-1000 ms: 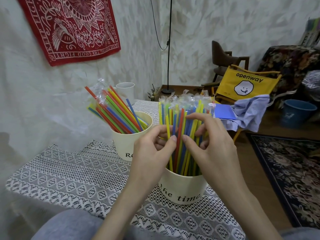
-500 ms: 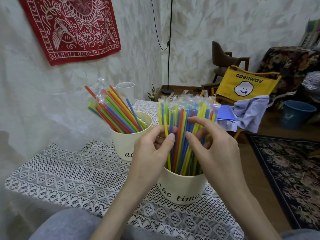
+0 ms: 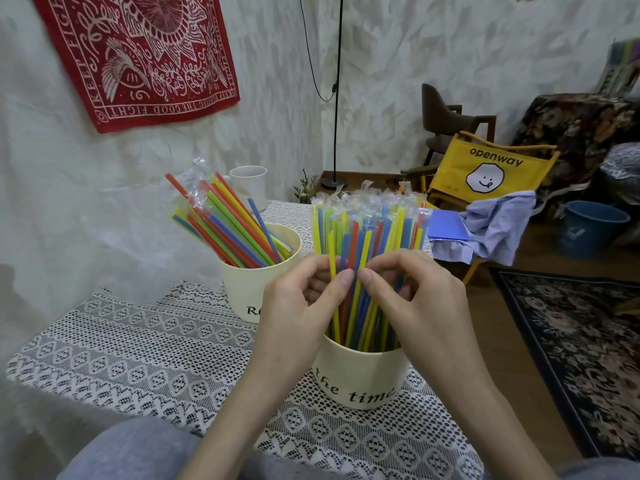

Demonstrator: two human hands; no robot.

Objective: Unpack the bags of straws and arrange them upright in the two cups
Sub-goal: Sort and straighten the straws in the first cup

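Step in hand, as judged: squaring up the bundle of wrapped straws standing in the near cup. Both hands meet at the bundle's near face, roughly at mid-height. The left hand has its fingers curled in and the thumb pressed against the straws, pinching a few of them. The right hand mirrors it from 3 o'clock, thumb forward and fingers curled in among the straws.

Recommended handling: keep the pinch light, since thin plastic straws kink under pressure. Work from the middle outward, spread the straws evenly around the rim, and keep the lower ends seated on the cup floor. The cup is likely light; a sideways push could slide it on the lace cloth.

Condition of the task items: the near cup is cream with black lettering, at about 6 o'clock on the table, and packed with yellow, blue, red, orange and green straws, each in a clear sleeve with a crimped top. These stand close to upright. The far cup, at about 10 o'clock from the near one and just apart from it, holds a looser set that leans toward 10 o'clock. That lean is not yet corrected. A white mug stands behind the far cup
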